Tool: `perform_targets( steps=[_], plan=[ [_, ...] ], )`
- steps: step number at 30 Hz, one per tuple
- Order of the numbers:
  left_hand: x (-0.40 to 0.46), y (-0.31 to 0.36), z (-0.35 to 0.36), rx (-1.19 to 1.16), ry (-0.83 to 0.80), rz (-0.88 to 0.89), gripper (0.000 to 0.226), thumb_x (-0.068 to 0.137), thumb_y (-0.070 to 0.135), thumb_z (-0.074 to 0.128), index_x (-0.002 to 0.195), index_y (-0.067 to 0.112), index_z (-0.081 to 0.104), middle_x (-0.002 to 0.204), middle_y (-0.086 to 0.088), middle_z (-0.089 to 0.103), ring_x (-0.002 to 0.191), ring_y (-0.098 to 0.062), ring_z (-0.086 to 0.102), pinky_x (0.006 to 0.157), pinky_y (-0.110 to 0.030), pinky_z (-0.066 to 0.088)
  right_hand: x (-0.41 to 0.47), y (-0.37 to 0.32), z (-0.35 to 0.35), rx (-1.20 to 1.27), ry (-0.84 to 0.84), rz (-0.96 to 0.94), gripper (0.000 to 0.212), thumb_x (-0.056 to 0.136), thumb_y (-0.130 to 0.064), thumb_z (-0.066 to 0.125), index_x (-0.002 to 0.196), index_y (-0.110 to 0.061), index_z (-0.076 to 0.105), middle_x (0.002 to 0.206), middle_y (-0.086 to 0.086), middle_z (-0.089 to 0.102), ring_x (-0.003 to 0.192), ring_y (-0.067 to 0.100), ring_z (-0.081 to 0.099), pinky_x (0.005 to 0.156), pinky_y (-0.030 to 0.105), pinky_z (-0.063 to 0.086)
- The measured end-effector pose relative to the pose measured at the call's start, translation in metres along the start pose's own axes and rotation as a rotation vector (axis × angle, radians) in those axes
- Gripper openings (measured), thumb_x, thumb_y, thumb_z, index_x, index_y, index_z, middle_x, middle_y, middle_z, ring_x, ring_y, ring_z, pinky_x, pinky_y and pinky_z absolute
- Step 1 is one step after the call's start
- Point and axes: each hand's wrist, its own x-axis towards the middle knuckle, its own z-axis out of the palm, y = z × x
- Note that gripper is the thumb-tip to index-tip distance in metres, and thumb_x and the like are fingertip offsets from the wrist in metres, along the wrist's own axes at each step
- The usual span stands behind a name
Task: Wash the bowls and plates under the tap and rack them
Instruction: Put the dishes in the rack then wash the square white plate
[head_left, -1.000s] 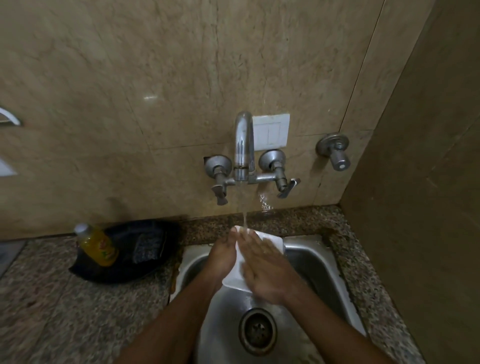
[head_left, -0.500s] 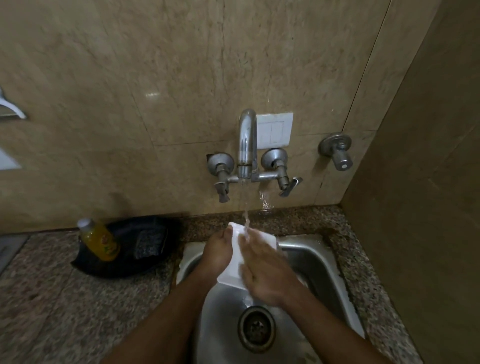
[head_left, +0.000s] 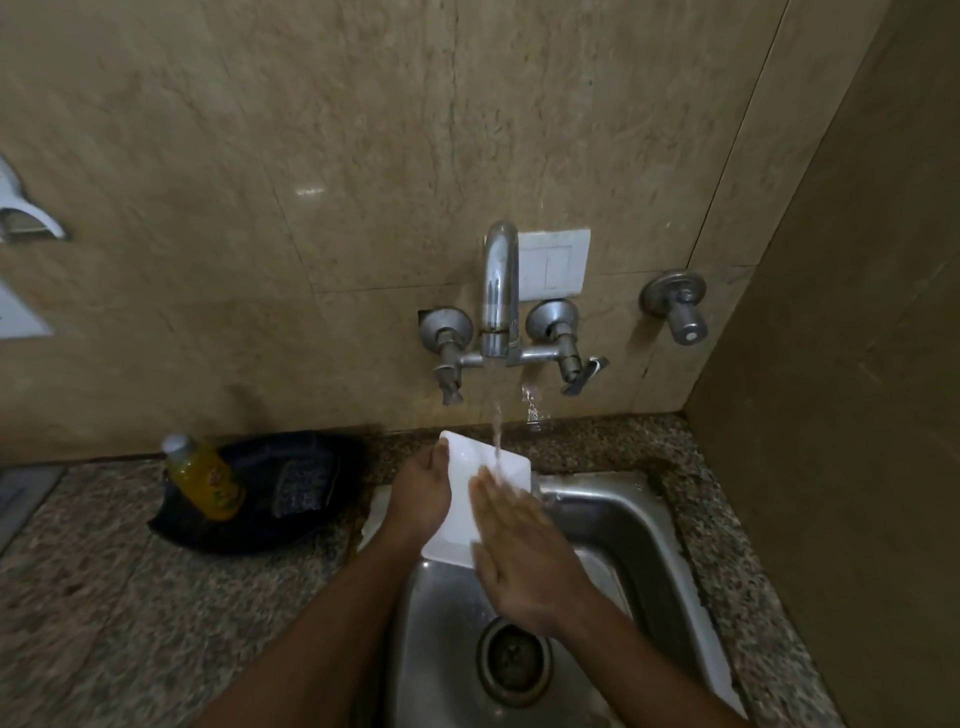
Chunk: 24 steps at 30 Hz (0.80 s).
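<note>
Nearest the camera, the drain (head_left: 514, 659) sat in the floor of the steel sink (head_left: 657, 525), with both forearms reaching in over it. Above the basin's back left part, the left hand (head_left: 421, 493) gripped the left edge of a white square plate (head_left: 462, 514), holding it tilted over the sink's back rim. The right hand (head_left: 519, 551) lay flat and open-fingered on the plate's face, its fingertips (head_left: 485, 480) in the stream of water (head_left: 497, 436); it pressed rather than grasped. This looked like the rinsing and rubbing step for this plate, with racking not yet done. The next move would probably call for a firm two-handed hold on the wet, slippery plate before lifting it clear; no rack was plainly in view.

Left of the sink, toward the counter's back edge, a yellow bottle (head_left: 205, 480) rested in a dark tray (head_left: 260, 530). Farther back, the tap (head_left: 500, 291) stood on the wall, running.
</note>
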Motion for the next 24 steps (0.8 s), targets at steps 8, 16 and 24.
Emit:
perform_targets(
  steps=[8, 16, 24],
  plan=[
    [0.004, -0.002, -0.004, 0.019, 0.007, 0.008, 0.046, 0.104, 0.043, 0.032, 0.104, 0.012, 0.066, 0.094, -0.004, 0.065, 0.084, -0.018, 0.060, 0.072, -0.027, 0.044, -0.005, 0.007, 0.004, -0.030, -0.045, 0.075, 0.072, 0.100, -0.050, 0.018, 0.157, -0.017, -0.011, 0.164, 0.002, -0.015, 0.152, 0.025, -0.005, 0.120, 0.038, -0.010],
    [0.004, 0.000, -0.005, 0.015, 0.030, 0.069, 0.041, 0.104, 0.038, 0.035, 0.099, 0.012, 0.066, 0.085, 0.001, 0.062, 0.075, -0.010, 0.056, 0.070, -0.027, 0.041, 0.001, 0.007, 0.002, -0.048, -0.004, 0.023, 0.072, 0.099, -0.048, 0.017, 0.157, -0.011, -0.005, 0.160, 0.004, -0.018, 0.151, 0.020, -0.016, 0.119, 0.037, -0.014],
    [0.008, 0.002, -0.012, -0.039, 0.062, 0.081, 0.038, 0.104, 0.039, 0.035, 0.090, 0.017, 0.063, 0.079, 0.008, 0.061, 0.074, -0.007, 0.057, 0.062, -0.024, 0.042, 0.007, 0.007, 0.002, -0.114, 0.065, -0.048, 0.071, 0.098, -0.045, 0.025, 0.157, -0.007, 0.015, 0.163, 0.012, 0.010, 0.152, 0.024, 0.010, 0.120, 0.044, -0.003]
  ],
)
